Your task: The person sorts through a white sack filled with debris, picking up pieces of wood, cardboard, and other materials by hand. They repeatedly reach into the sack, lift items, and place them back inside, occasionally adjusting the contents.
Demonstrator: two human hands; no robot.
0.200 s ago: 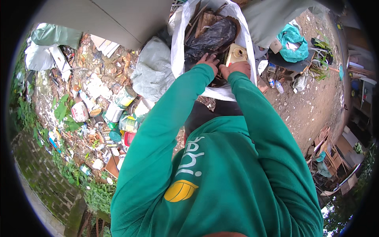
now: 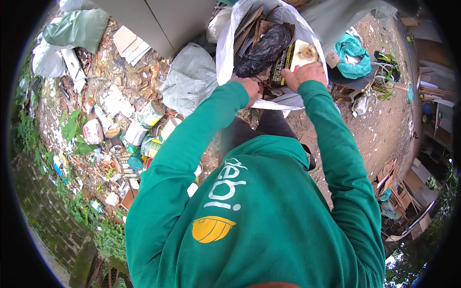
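A white sack [image 2: 223, 62] stands upright in front of me, its mouth wide. Inside lie a crumpled black plastic bag [image 2: 266, 50], brown wood or cardboard scraps [image 2: 249, 26] and a cream plastic container [image 2: 298, 58] with a stained round opening. My left hand [image 2: 249, 89] is closed at the sack's near left rim, its fingers curled and partly hidden by the green sleeve. My right hand [image 2: 307, 75] is bent over the near end of the cream container, close to the sack's right rim, thumb toward the middle. A dark printed box [image 2: 279, 67] sits beside the container.
Left of the sack lies a grey-white plastic sack [image 2: 189, 79] amid scattered litter, cans [image 2: 150, 114] and bottles. A pale panel [image 2: 158, 19] stands beyond. On the right are a teal bag [image 2: 353, 55] on bare dirt and a pile of broken boards [image 2: 398, 187].
My left hand has gone from spread over the contents to curled at the near left rim. My right hand, the sack and the container have shifted right in view.
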